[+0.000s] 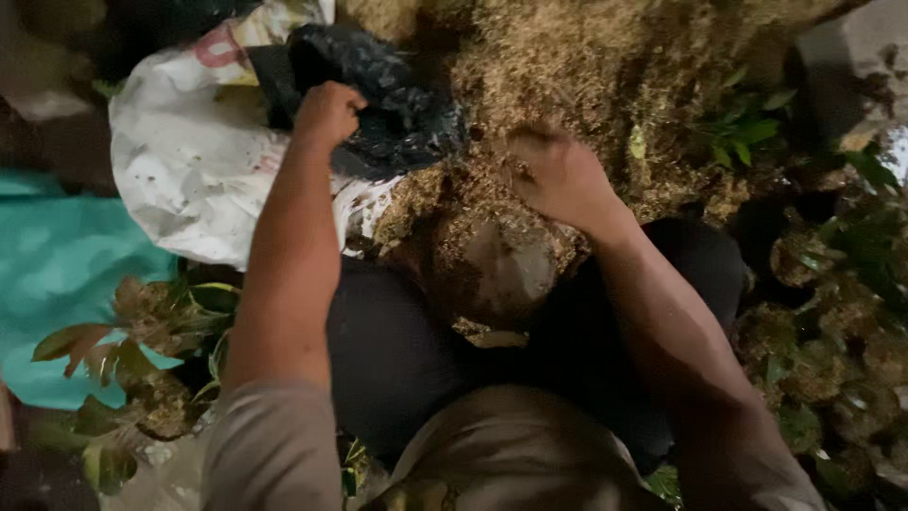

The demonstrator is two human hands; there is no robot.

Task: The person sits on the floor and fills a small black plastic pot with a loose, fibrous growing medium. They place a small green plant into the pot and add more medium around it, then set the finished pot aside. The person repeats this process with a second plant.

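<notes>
head view: my left hand (328, 112) is closed tight on the rim of the black plastic bag (378, 90), which lies against the white sack (189, 161). my right hand (560, 175) sits palm-down, fingers curled into the heap of brown husk mix (586, 66); i cannot tell whether it holds any. i'd judge the bag's mouth wants holding wide and close beside the heap, to lose less husk.

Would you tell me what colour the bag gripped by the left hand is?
Black, glossy plastic bag, gripped by the left hand; seen in the head view.
</notes>
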